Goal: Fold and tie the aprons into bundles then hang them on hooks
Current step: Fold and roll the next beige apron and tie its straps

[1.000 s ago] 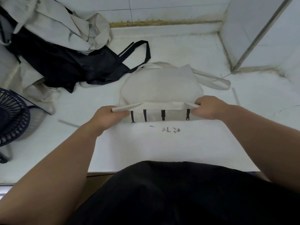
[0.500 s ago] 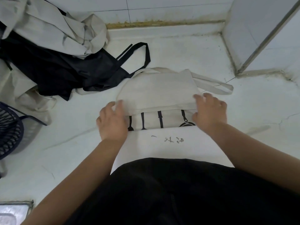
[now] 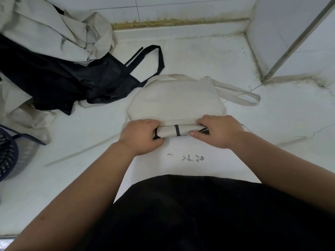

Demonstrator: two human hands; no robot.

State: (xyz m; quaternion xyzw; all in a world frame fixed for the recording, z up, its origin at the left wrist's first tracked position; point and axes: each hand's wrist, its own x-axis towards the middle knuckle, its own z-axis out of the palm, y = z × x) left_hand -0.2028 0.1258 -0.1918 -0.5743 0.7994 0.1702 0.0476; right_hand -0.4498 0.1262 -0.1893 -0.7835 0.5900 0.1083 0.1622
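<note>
One cream apron [image 3: 178, 100] — roll clasped by left grip [image 3: 141, 136], right grip [image 3: 220, 132].

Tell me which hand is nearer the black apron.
Left. The left hand grips the beige roll at its left end, below-right of the black apron; the right hand grips its other end, farther right.

Left hand [image 3: 141, 136], right hand [image 3: 220, 132]: both curled.
</note>
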